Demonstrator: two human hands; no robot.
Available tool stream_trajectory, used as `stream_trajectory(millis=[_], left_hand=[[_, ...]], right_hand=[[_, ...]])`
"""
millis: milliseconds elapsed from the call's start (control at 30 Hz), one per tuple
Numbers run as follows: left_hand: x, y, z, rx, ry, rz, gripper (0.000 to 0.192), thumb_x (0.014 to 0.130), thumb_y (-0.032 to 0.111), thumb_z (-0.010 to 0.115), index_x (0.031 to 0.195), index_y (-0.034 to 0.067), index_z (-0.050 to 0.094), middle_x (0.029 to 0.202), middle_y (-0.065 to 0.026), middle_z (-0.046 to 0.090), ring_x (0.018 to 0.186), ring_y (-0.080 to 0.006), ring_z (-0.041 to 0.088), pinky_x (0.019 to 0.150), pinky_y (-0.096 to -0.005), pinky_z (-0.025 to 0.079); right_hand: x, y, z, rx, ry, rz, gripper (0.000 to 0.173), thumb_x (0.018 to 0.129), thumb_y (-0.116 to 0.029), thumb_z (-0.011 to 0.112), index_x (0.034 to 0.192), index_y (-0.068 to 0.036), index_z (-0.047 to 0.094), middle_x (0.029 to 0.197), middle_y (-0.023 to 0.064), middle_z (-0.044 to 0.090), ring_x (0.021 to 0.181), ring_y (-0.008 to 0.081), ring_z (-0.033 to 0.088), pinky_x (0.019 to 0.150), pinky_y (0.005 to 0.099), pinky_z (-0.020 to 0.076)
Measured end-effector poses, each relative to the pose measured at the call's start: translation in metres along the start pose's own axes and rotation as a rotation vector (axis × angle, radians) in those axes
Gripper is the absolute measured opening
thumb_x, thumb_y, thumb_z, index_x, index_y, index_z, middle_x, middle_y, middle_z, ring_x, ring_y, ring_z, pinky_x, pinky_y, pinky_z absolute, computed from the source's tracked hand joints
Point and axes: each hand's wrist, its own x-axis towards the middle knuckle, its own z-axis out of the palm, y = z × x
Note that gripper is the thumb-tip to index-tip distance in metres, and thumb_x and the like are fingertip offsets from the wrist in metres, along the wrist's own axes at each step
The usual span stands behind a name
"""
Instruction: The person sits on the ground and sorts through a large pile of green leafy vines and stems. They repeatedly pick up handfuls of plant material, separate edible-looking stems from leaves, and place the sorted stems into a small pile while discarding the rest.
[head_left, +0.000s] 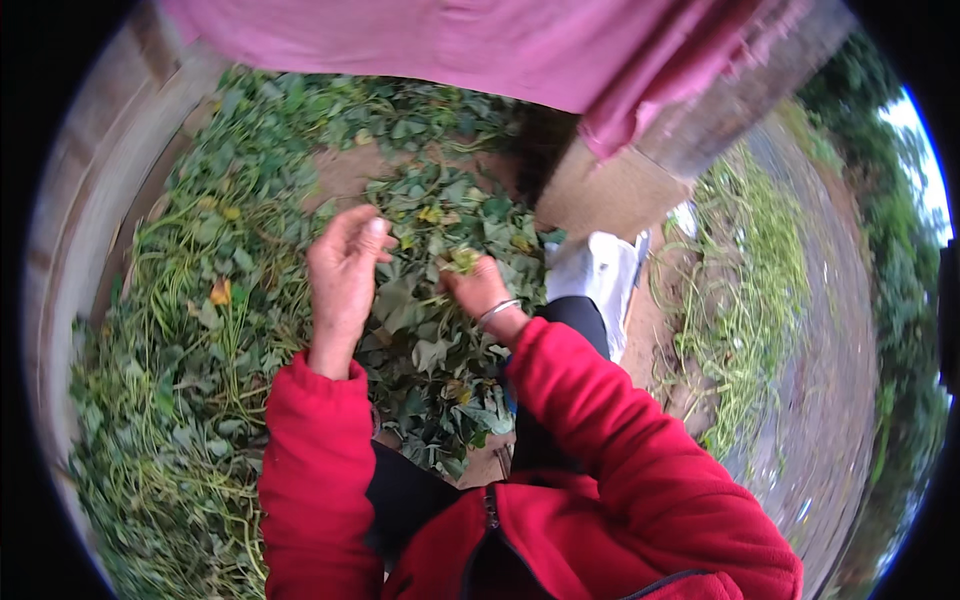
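My right hand (480, 286), with a metal bangle at the wrist, is closed around a small bunch of green stems (461, 260). The cut or broken ends show above the thumb, and leaves hang below the fist. To its left my left hand (341, 277) is raised with the fingers loosely curled and the thumb apart; no object shows in it. Beneath both hands lies a heap of broad green leaves (431, 352), with some yellow ones among them. Part of the heap is hidden by my hands and sleeves.
Leafy vines (202, 360) cover the floor on the left, up to a wall (105, 172). Pink cloth (420, 37) hangs ahead, beside a pillar (622, 187). A white sack (596, 274) lies by my right knee. Bare stems (739, 315) are spread farther right.
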Motion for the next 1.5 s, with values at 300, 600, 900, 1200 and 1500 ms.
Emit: stream_trajectory(millis=[300, 600, 900, 1200, 1500], left_hand=[[0.017, -0.071, -0.021, -0.121, -0.001, 0.107, 0.055, 0.076, 0.022, 0.063, 0.118, -0.002, 0.036, 0.118, -0.0146, 0.042, 0.111, -0.0221, 0.04, 0.096, -0.0329, 0.029], [0.052, -0.1, -0.044, -0.28, -0.232, 0.001, 0.089, 0.061, 0.024, 0.075, 0.127, 0.006, 0.018, 0.123, -0.0065, 0.033, 0.115, -0.0175, 0.031, 0.093, -0.0294, 0.03], [0.054, -0.103, -0.045, -0.497, -0.282, -0.487, 0.074, 0.058, -0.009, 0.065, 0.121, 0.007, 0.03, 0.115, -0.0047, 0.041, 0.107, -0.0162, 0.041, 0.088, -0.0297, 0.038], [0.05, -0.105, -0.04, -0.481, -0.324, -0.525, 0.048, 0.064, -0.004, 0.062, 0.108, 0.003, 0.046, 0.097, -0.0022, 0.052, 0.09, -0.0119, 0.049, 0.075, -0.0256, 0.041], [0.054, -0.11, -0.044, -0.298, -0.152, -0.389, 0.02, 0.071, -0.001, 0.057, 0.091, 0.0, 0.056, 0.08, 0.001, 0.055, 0.069, -0.0078, 0.051, 0.062, -0.0222, 0.042]], right_hand=[[0.067, -0.034, 0.067, 0.271, -0.023, -0.118, 0.005, 0.079, -0.004, 0.05, 0.076, -0.001, 0.053, 0.062, -0.0007, 0.051, 0.056, 0.0074, 0.046, 0.05, 0.0222, 0.0371], [0.094, -0.044, 0.09, 0.386, -0.324, 0.109, 0.01, 0.08, -0.005, 0.054, 0.09, -0.001, 0.054, 0.066, 0.001, 0.054, 0.06, 0.0087, 0.049, 0.056, 0.0217, 0.0415], [0.105, -0.044, 0.087, -0.108, -0.537, -0.128, 0.015, 0.081, -0.01, 0.055, 0.093, -0.001, 0.054, 0.077, -0.0005, 0.055, 0.07, 0.0051, 0.047, 0.063, 0.0209, 0.0418], [0.107, -0.051, 0.073, -0.022, -0.637, 0.0, 0.03, 0.076, -0.018, 0.063, 0.096, 0.0, 0.052, 0.079, -0.0016, 0.053, 0.073, 0.0081, 0.047, 0.067, 0.0236, 0.0415], [0.115, -0.048, 0.056, -0.202, -0.548, -0.012, 0.068, 0.065, -0.033, 0.072, 0.115, 0.0, 0.042, 0.088, 0.0013, 0.053, 0.08, 0.0102, 0.047, 0.071, 0.0247, 0.0408]])
